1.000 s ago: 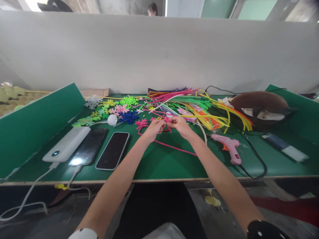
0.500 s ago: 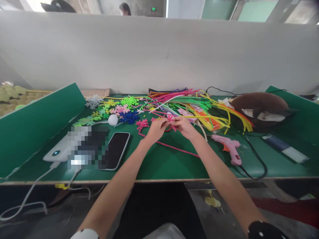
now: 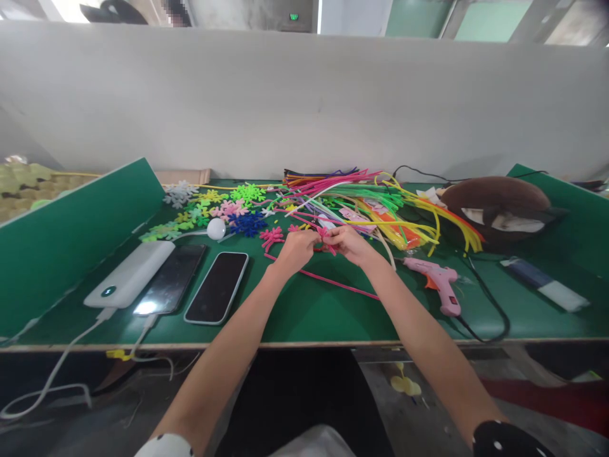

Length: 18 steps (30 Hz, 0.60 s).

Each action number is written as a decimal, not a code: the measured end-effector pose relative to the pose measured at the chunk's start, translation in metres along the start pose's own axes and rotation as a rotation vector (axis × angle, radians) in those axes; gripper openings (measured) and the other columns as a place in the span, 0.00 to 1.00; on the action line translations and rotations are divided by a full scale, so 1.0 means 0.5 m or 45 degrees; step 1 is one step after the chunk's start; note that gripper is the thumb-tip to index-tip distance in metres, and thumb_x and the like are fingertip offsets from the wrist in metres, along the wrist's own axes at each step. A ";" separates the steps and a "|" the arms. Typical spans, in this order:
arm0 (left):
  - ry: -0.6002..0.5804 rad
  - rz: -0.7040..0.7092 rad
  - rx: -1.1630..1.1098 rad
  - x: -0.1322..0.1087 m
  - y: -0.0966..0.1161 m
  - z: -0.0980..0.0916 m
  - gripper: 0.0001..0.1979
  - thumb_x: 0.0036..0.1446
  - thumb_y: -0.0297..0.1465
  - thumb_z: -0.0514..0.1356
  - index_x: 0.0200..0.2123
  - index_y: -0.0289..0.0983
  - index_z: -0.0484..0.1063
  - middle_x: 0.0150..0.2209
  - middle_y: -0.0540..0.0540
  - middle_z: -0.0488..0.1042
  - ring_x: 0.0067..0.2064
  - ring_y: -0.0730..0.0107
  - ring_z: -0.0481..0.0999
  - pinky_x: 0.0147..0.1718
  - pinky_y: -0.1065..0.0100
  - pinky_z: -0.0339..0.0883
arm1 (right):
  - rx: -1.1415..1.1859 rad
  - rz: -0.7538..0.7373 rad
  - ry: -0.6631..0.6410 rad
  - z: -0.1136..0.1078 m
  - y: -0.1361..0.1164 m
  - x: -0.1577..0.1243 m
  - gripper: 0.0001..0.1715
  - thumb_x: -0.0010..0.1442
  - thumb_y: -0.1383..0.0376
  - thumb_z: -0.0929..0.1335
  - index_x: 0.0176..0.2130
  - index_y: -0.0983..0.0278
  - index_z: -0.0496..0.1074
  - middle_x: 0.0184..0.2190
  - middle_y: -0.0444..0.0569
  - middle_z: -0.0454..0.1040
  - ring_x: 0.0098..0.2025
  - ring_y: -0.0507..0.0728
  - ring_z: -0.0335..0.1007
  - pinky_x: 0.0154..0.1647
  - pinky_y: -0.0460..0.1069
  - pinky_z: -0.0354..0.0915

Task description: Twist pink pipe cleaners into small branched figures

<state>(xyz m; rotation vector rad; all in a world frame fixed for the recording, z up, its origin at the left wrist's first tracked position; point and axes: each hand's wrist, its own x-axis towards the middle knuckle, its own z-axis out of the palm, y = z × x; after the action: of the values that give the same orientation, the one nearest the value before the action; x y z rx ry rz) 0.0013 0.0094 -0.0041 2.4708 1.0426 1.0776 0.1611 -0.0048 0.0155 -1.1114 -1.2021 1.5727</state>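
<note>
My left hand [image 3: 299,249] and my right hand [image 3: 349,244] meet above the middle of the green table, fingers pinched on a small pink pipe-cleaner snowflake [image 3: 325,233]. Part of it is hidden by my fingertips. Just left of my left hand lies another pink snowflake [image 3: 271,237]. A long pink pipe cleaner [image 3: 340,285] stretches across the table below both hands. Beyond them is a pile of pipe cleaners [image 3: 342,185] in many colours. More snowflakes lie to the left, among them a blue one [image 3: 247,223], a bright green one [image 3: 248,192] and a light pink one [image 3: 231,209].
A pink glue gun [image 3: 440,279] with a black cord lies on the right, near a brown plush object [image 3: 497,200]. On the left are a white power bank [image 3: 130,274], a dark phone [image 3: 172,279] and a second phone [image 3: 217,287]. Green side panels [image 3: 80,244] bound the table.
The pink snowflake has been lowered slightly and turned between my fingers. Both hands stay together in about the same place. A person's head in the background has shifted left.
</note>
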 end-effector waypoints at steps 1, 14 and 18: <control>-0.014 -0.008 0.009 0.000 0.000 -0.001 0.13 0.48 0.17 0.49 0.24 0.34 0.72 0.26 0.45 0.75 0.30 0.70 0.72 0.31 0.71 0.62 | -0.001 0.003 -0.004 0.000 0.001 0.001 0.09 0.36 0.68 0.72 0.16 0.66 0.66 0.15 0.41 0.63 0.19 0.48 0.56 0.24 0.47 0.56; 0.039 -0.793 -1.422 0.012 0.028 0.003 0.14 0.43 0.37 0.66 0.30 0.33 0.70 0.27 0.48 0.72 0.31 0.74 0.71 0.35 0.70 0.63 | 0.286 -0.243 0.021 -0.004 0.018 0.019 0.10 0.40 0.62 0.75 0.24 0.64 0.73 0.22 0.42 0.69 0.25 0.49 0.60 0.29 0.47 0.55; -0.003 -0.809 -1.544 0.011 0.035 0.003 0.14 0.37 0.33 0.69 0.25 0.32 0.70 0.24 0.51 0.69 0.28 0.78 0.67 0.30 0.73 0.59 | 0.342 -0.194 -0.004 0.005 0.025 0.019 0.11 0.39 0.62 0.75 0.24 0.63 0.72 0.21 0.41 0.68 0.24 0.48 0.61 0.29 0.47 0.56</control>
<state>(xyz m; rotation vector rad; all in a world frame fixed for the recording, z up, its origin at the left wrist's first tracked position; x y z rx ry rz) 0.0141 0.0008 0.0060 1.0822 0.7159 1.0083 0.1550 0.0017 0.0021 -0.8250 -1.0162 1.5641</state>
